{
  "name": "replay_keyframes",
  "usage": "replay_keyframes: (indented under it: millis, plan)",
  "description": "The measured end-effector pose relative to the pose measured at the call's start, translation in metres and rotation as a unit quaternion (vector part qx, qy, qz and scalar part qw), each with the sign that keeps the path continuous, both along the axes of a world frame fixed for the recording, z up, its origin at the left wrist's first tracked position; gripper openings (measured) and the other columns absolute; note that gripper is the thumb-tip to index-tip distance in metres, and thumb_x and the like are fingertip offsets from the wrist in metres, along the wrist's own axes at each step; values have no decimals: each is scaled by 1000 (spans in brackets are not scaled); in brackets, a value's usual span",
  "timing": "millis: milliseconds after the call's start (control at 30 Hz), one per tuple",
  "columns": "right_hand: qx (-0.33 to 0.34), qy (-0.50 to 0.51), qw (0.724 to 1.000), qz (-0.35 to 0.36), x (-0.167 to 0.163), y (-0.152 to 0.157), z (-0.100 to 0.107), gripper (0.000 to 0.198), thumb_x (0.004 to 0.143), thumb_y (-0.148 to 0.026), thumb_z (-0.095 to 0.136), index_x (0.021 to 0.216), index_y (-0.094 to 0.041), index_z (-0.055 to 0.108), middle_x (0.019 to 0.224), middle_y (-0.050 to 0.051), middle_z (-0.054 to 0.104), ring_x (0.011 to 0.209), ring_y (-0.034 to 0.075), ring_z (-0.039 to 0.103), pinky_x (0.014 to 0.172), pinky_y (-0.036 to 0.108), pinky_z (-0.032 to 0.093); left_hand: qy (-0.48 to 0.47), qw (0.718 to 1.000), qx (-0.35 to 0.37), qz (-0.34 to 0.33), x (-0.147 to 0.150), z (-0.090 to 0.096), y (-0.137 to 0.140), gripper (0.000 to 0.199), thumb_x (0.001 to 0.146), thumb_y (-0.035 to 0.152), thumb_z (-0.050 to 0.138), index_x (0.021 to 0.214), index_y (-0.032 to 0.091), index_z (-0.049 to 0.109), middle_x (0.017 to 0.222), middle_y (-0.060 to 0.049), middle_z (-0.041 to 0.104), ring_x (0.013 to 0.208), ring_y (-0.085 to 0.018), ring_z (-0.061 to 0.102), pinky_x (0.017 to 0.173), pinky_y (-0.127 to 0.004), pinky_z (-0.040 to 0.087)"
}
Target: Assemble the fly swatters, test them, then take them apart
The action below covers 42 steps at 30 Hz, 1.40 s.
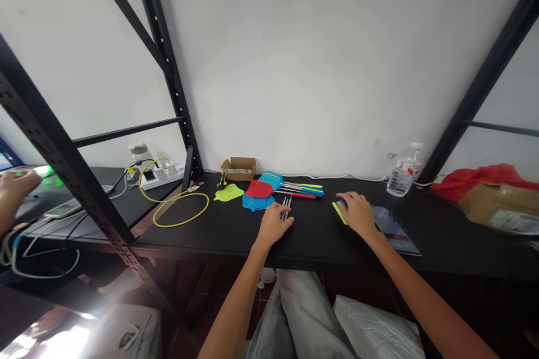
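Left hand (275,224) is right on the thin metal rods (287,206), which point away from the body just right of a blue swatter (255,204); right hand (357,213) covers the yellow handle (338,213), well right of them; can't tell if either grip's clamped or just resting.

One head-worn camera: set above and behind the left hand (273,223) and right hand (356,214), well back from both, facing forward and down across the tabletop (311,242) to the wall (295,67) beyond them.
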State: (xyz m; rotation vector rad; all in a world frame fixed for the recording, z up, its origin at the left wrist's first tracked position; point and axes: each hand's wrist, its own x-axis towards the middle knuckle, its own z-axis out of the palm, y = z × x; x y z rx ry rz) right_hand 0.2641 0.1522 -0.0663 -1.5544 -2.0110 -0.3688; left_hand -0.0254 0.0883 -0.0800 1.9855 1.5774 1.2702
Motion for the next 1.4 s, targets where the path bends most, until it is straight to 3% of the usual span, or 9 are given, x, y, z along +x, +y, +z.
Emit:
replay_keyframes:
  millis: [100, 200, 367, 600, 800, 900, 967, 1100, 1400]
  plan:
    - [19, -47, 996, -75, 32, -30, -7, 40, 92, -28, 44, 126, -19, 61, 121, 16, 59, 108, 34, 53, 87, 44, 42, 13, 1000, -6, 5, 1, 0, -1, 29, 76, 31, 69, 104, 23, 74, 99, -7, 61, 93, -24, 59, 82, -35, 45]
    - [12, -65, 986, -151, 62, -52, -8, 51, 93, -41, 41, 137, -16, 52, 129, 21, 54, 116, 41, 49, 89, 52, 42, 23, 1000, -12, 11, 2, 2, -2, 30, 77, 31, 68, 105, 23, 73, 100, -7, 61, 92, -25, 58, 81, -36, 45]
    - [-98, -46, 978, -179, 92, -73, -7, 72, 89, -60, 38, 148, -19, 35, 132, 22, 52, 112, 45, 55, 83, 54, 46, 32, 999, -16, 17, 3, 4, -3, 31, 75, 28, 69, 105, 23, 74, 101, -8, 62, 91, -25, 59, 81, -36, 45]
    - [-179, 47, 957, -224, 108, -64, -3, 82, 86, -68, 34, 155, -25, 18, 142, 23, 41, 108, 48, 58, 79, 59, 47, 53, 998, -28, 14, 2, 5, -4, 32, 76, 25, 67, 107, 22, 72, 106, -7, 61, 96, -24, 58, 87, -36, 46]
    - [-184, 65, 951, -241, 137, -49, 1, 83, 87, -68, 34, 153, -19, 23, 140, 27, 43, 113, 49, 53, 83, 58, 44, 79, 996, -32, 24, 2, 6, -5, 33, 76, 20, 64, 108, 22, 71, 107, -6, 61, 97, -23, 58, 89, -35, 46]
    - [-106, 31, 966, -232, 127, -53, 2, 73, 89, -59, 39, 148, -16, 36, 134, 25, 50, 115, 46, 53, 86, 55, 44, 93, 995, -23, 32, 4, 5, -5, 34, 77, 19, 64, 110, 21, 70, 107, -6, 61, 99, -23, 58, 90, -34, 46]
    - [-79, 21, 980, -182, 109, -56, 2, 62, 90, -53, 41, 141, -18, 46, 127, 19, 58, 111, 40, 57, 86, 48, 46, 111, 993, -15, 46, 6, 5, -6, 34, 78, 21, 63, 112, 20, 69, 105, -7, 61, 98, -23, 58, 89, -34, 46]
    - [-139, 21, 987, -73, 68, -54, 1, 46, 91, -50, 46, 120, -19, 63, 111, 12, 68, 100, 29, 65, 78, 35, 48, 165, 981, -10, 101, 11, 7, -11, 24, 82, 24, 60, 104, 20, 68, 102, -8, 62, 97, -24, 57, 83, -34, 46]
    - [-221, 19, 969, -107, 48, -44, 8, 37, 84, -39, 53, 114, -21, 65, 105, 11, 71, 96, 29, 67, 66, 31, 42, 282, 947, -43, 149, 19, 27, -9, 17, 81, 26, 56, 83, 17, 70, 102, -13, 64, 103, -30, 56, 72, -34, 47]
